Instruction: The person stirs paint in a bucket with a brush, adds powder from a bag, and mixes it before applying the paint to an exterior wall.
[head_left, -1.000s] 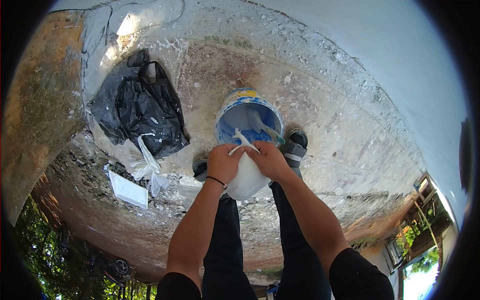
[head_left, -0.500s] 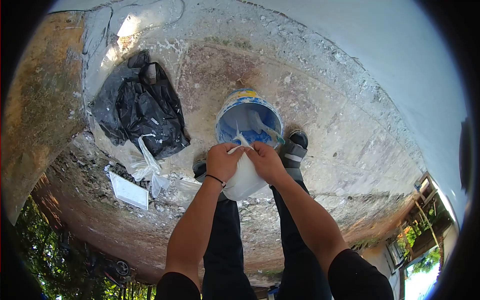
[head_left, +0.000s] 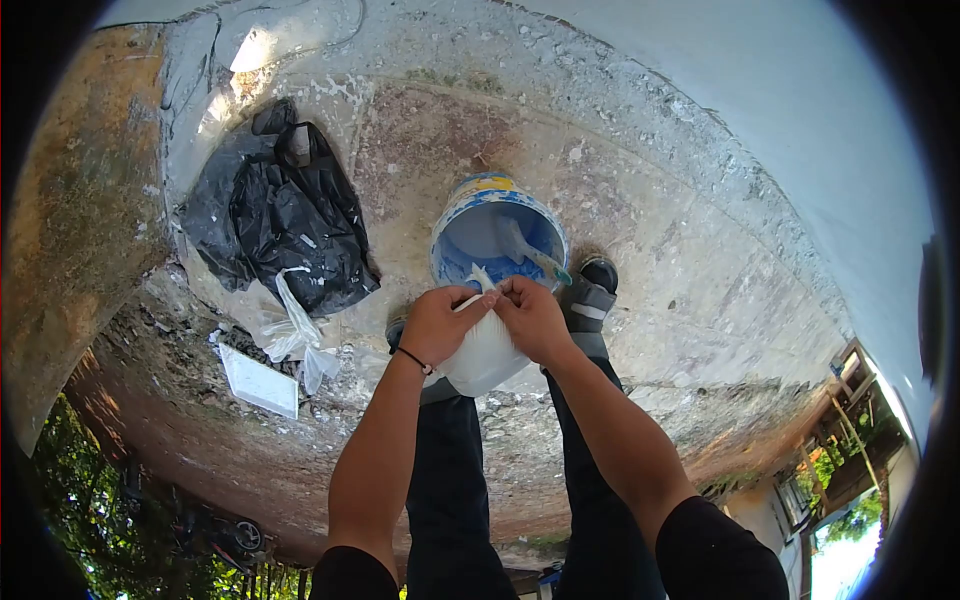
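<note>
A full white plastic bag (head_left: 487, 358) hangs between my forearms, its gathered neck pinched in both hands. My left hand (head_left: 447, 322) closes on the neck from the left, and my right hand (head_left: 530, 318) grips it from the right, the fingertips of both nearly touching. A twisted end of the bag pokes up past my fingers. Just beyond stands a blue bucket (head_left: 443, 225) smeared with white and yellow. Inside it leans a scraper-like tool (head_left: 538, 258) coated in white, its greenish end at the rim. What fills the bag is hidden.
A crumpled black plastic bag (head_left: 300, 220) lies on the rough floor at left. Below it are a knotted white plastic bag (head_left: 295, 325) and a white rectangular board (head_left: 258, 382). My shoe (head_left: 592, 295) stands right of the bucket. A pale wall (head_left: 800, 120) curves along the right.
The bag's neck end sticks up shorter and more bunched above my fingers. My left hand has shifted slightly, and both hands still hold the bag.
</note>
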